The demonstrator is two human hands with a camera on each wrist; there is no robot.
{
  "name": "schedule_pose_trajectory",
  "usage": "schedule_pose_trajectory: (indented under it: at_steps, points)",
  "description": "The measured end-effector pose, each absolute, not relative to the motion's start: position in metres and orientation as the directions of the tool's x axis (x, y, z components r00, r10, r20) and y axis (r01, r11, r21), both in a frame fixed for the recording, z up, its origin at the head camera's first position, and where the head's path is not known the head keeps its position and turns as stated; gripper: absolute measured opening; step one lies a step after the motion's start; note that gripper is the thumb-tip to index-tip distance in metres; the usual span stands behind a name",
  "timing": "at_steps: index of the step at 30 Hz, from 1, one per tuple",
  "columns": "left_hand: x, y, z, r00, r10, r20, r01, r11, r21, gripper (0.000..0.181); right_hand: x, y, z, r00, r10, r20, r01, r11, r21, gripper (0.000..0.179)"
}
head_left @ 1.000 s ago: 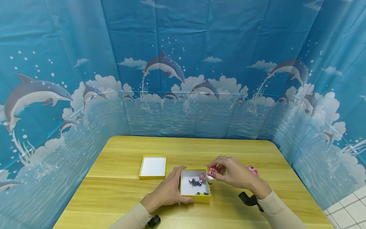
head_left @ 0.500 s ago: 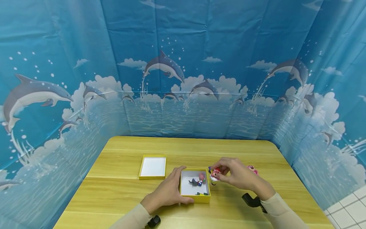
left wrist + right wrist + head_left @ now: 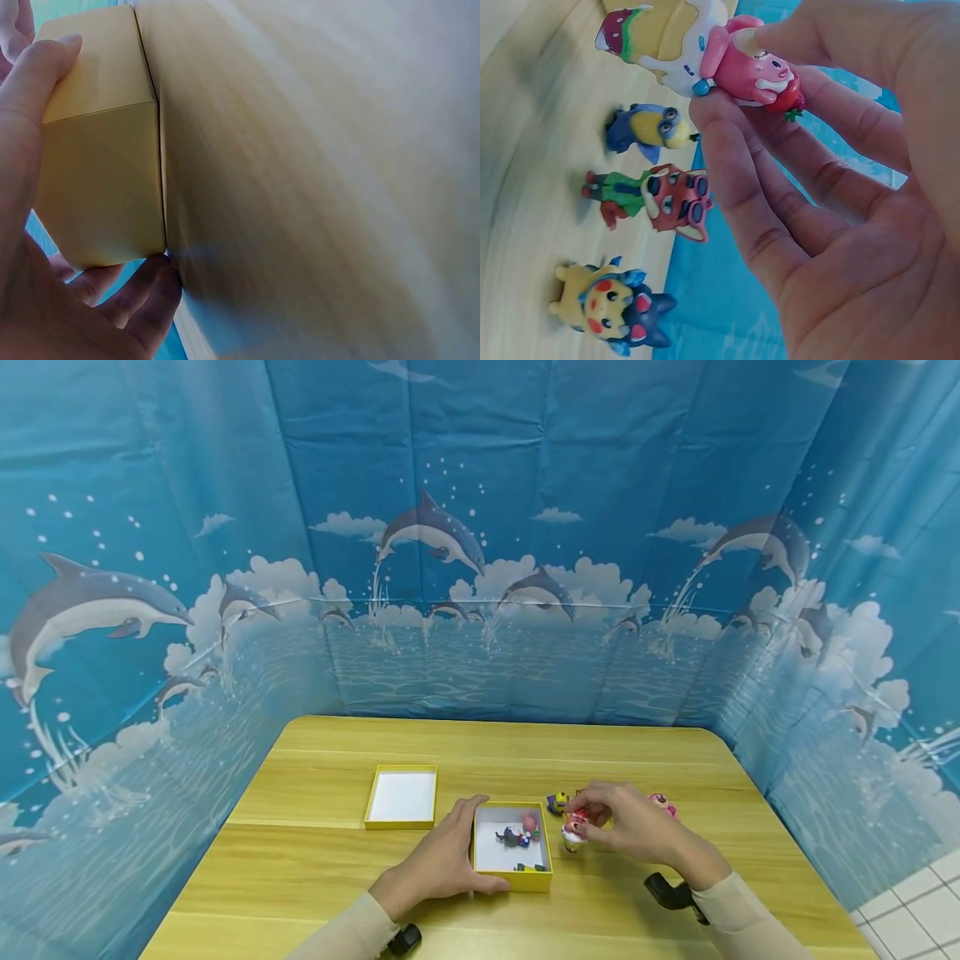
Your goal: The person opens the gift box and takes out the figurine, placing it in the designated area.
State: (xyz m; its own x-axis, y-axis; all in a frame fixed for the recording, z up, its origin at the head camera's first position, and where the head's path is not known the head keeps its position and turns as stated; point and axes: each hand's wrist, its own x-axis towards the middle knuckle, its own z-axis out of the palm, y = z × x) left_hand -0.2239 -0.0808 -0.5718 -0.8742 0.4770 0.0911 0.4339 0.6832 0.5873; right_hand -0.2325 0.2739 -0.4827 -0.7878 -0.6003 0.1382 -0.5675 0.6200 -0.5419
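Observation:
My left hand (image 3: 442, 858) grips the open yellow box (image 3: 525, 882), its thumb along the near wall and the other fingers at the left and far sides. Inside the box lie a dark grey figurine (image 3: 512, 837), a pink round-headed one (image 3: 530, 823) and a partly hidden yellow-and-black one (image 3: 529, 867). Just right of the box, my right hand (image 3: 630, 828) pinches a pink figurine (image 3: 742, 64) with a strawberry on its head and a cream-topped cone below. Its cone end points toward the tabletop; contact there cannot be told.
A shallow yellow-rimmed lid (image 3: 402, 797) with a white inside lies left of the box. Beyond the right hand stand a minion figurine (image 3: 652, 129), a fox figurine (image 3: 671, 196) and a yellow figurine with a dark eared cap (image 3: 607, 304). Another pink figurine (image 3: 663, 804) stands farther right.
My right hand has carried the pink figurine from the box's right rim a little to the right and nearer me, uncovering the minion figurine. The left hand and box have stayed still.

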Motion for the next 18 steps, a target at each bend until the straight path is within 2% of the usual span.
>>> schedule_pose_trajectory:
  at_steps: [9, 18]
  points:
    - [-0.223, -0.080, -0.570, -0.872, 0.480, 0.095, 0.440, 0.684, 0.582, 0.137, -0.233, 0.278, -0.494, -0.788, -0.601, 0.135, -0.566, 0.621, -0.542, 0.024]
    - [-0.223, -0.080, -0.570, -0.876, 0.475, 0.085, 0.429, 0.687, 0.587, 0.137, -0.236, 0.272, -0.501, -0.758, -0.631, 0.164, -0.605, 0.588, -0.537, 0.022]
